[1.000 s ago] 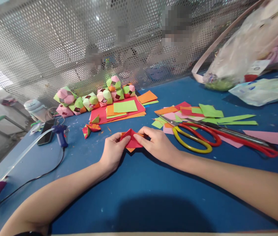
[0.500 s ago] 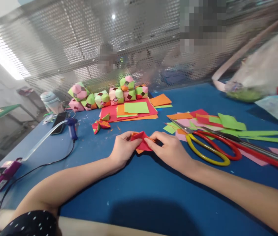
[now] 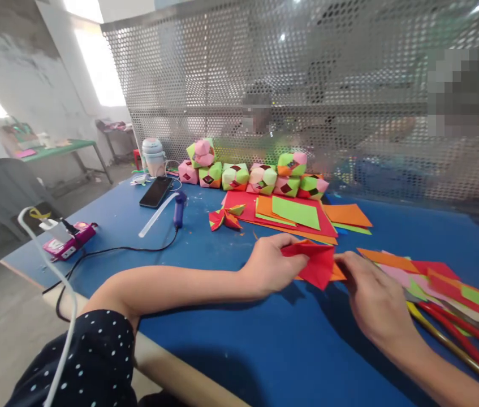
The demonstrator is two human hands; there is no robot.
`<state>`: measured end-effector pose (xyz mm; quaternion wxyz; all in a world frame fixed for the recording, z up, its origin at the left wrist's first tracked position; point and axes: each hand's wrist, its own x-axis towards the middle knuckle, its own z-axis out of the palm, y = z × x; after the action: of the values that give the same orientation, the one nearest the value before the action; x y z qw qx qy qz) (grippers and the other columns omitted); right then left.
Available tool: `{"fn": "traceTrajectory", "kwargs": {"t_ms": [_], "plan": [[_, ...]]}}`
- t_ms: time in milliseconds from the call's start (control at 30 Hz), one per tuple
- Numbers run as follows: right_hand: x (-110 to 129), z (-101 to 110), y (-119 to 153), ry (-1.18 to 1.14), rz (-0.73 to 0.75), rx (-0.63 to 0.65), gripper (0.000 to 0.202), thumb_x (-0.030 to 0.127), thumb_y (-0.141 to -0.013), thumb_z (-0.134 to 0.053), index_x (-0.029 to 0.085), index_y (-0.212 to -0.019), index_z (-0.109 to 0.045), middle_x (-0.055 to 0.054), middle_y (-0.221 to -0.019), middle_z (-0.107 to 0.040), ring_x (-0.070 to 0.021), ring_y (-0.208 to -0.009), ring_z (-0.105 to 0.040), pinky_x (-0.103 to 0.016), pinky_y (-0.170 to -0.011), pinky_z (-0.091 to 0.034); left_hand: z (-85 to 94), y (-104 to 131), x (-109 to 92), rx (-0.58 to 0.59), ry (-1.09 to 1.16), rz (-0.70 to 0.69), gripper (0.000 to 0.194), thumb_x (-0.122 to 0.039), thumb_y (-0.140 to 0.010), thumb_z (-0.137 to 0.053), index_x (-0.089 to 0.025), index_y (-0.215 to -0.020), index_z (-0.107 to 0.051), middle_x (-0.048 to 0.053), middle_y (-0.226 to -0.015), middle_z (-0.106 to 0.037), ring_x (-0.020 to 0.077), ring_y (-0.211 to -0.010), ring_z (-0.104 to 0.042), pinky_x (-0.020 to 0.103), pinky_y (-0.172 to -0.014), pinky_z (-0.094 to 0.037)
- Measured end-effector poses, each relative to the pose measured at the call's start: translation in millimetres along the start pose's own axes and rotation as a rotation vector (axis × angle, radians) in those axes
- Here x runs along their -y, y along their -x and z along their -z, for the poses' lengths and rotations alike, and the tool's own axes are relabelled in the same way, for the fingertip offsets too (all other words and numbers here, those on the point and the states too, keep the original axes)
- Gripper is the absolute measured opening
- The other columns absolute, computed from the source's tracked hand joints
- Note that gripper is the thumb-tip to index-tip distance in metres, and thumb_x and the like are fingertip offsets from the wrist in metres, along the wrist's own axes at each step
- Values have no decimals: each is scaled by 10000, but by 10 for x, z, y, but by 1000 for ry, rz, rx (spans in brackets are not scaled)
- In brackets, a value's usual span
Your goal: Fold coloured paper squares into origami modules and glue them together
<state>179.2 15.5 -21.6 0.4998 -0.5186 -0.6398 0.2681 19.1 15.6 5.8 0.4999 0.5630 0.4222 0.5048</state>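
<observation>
A folded red and orange paper [image 3: 318, 264] is held just above the blue table [image 3: 205, 333]. My left hand [image 3: 273, 264] pinches its left side between thumb and fingers. At its right edge, my right hand [image 3: 372, 294] has its fingers closed around an orange corner; the thumb is mostly hidden. Beyond the hands lies a stack of red, orange and green sheets [image 3: 296, 212]. A folded red and green paper piece [image 3: 226, 217] sits left of that stack.
Folded paper balls [image 3: 234, 177] line the back by a perforated metal screen [image 3: 205, 73]. A glue gun [image 3: 178, 210], phone [image 3: 155, 192], bottle [image 3: 153, 157] and power strip [image 3: 69, 240] are at left. Paper scraps [image 3: 430, 277] and scissors [image 3: 447, 328] lie right.
The view has turned left, so the table items appear further right. The red and orange paper is now more spread out, and my right hand has shifted to its orange edge.
</observation>
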Motion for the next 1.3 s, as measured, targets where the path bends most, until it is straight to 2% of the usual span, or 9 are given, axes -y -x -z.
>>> {"fn": "traceTrajectory", "kwargs": {"t_ms": [133,200,333,467,600,833,1000,1133,1300], "plan": [[179,-340,-262,-82,33,82,196,405,-776,-564,215,-736,-596,-93,-726,-659,-229,-649,-631,-314,-537,-493,-12,216,-245,148,-80,-191,85,-139,-660,-539,-146,-709,-609,15,-736,-561,140,-692,-528,234,-642,-446],[376,-697,-352,-91,72,253,201,401,-772,-573,204,-809,-588,-63,-720,-657,-202,-608,-632,-312,-550,-510,18,392,-350,227,-129,-271,74,-131,-662,-537,-133,-684,-607,27,-709,-551,150,-693,-531,241,-674,-455],[753,-1577,-452,-57,213,450,224,359,-799,-527,188,-944,-542,-65,-943,-653,-165,-819,-633,-302,-748,-506,233,718,-440,374,-51,-337,126,-106,-661,-488,-106,-717,-600,39,-682,-548,144,-665,-530,225,-663,-458],[889,-2304,-569,64,176,436,385,432,-751,-578,143,-998,-517,-150,-1072,-609,-209,-879,-616,-356,-787,-475,551,884,-395,269,-114,-217,134,-117,-644,-497,-121,-718,-608,21,-654,-559,134,-639,-529,206,-600,-438],[938,-2691,-680,192,90,378,458,545,-734,-554,143,-953,-541,-168,-1025,-628,-292,-966,-597,-415,-811,-442,813,903,-310,212,-183,-119,162,-112,-639,-505,-120,-758,-614,1,-658,-558,105,-612,-505,183,-560,-418],[959,-2903,-711,309,4,320,338,446,-758,-533,149,-915,-564,-169,-960,-653,-337,-948,-607,-455,-835,-412,1013,827,-248,175,-193,-42,131,-114,-658,-512,-109,-756,-599,-13,-653,-535,81,-595,-475,166,-531,-391],[902,-2898,-731,237,-3,303,240,337,-768,-481,164,-911,-567,-119,-882,-665,-286,-906,-617,-385,-818,-429,1050,804,-248,178,-198,-9,126,-116,-667,-511,-103,-756,-599,-11,-649,-534,82,-585,-469,167,-515,-386],[919,-2735,-741,94,-1,341,226,344,-762,-440,180,-835,-577,-51,-725,-646,-214,-713,-621,-302,-653,-465,1060,813,-193,184,-256,-29,153,-101,-662,-513,-102,-769,-622,-2,-651,-561,92,-591,-489,174,-535,-403],[961,-2234,-575,-93,14,432,271,373,-733,-473,166,-875,-579,-29,-729,-641,-152,-616,-588,-259,-586,-457,1055,897,-131,213,-261,-23,198,-98,-689,-528,-103,-844,-651,8,-710,-601,99,-639,-542,163,-597,-442]]}}
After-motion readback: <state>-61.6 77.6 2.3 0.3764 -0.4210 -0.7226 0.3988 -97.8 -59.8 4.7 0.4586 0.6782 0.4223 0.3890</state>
